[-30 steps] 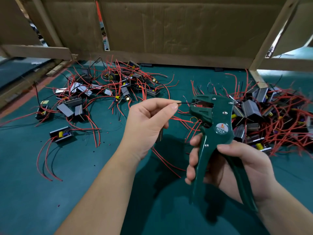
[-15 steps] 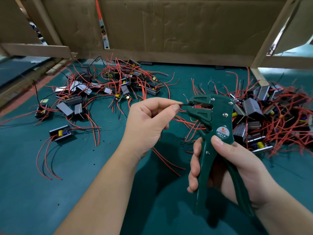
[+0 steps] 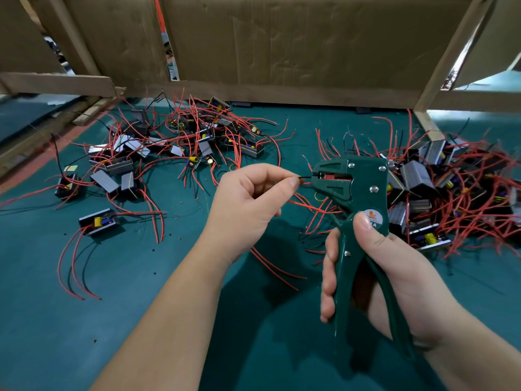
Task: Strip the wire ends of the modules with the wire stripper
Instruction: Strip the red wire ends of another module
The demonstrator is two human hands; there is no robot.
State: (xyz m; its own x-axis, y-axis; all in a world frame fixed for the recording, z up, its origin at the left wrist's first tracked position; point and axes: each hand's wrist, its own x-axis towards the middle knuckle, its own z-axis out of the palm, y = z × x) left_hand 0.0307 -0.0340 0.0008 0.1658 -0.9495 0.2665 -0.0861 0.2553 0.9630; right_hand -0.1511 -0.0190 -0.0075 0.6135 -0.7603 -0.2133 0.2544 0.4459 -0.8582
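Note:
My right hand (image 3: 375, 280) grips both handles of the green wire stripper (image 3: 355, 193), which stands upright with its jaws pointing left. My left hand (image 3: 245, 210) pinches a thin black wire (image 3: 306, 176) between thumb and forefinger. The wire's end sits inside the stripper's jaws. Red wires hang below my left hand; the module they belong to is hidden behind it.
A pile of small modules with red and black wires (image 3: 174, 148) lies at the back left on the green mat (image 3: 84, 320). A second pile (image 3: 439, 198) lies at the right. One module (image 3: 98, 221) sits alone at the left. Cardboard walls (image 3: 282, 38) close off the back.
My right hand has slid up the stripper and squeezed its handles closer together. The stripper has risen slightly. The black wire stays in the jaws.

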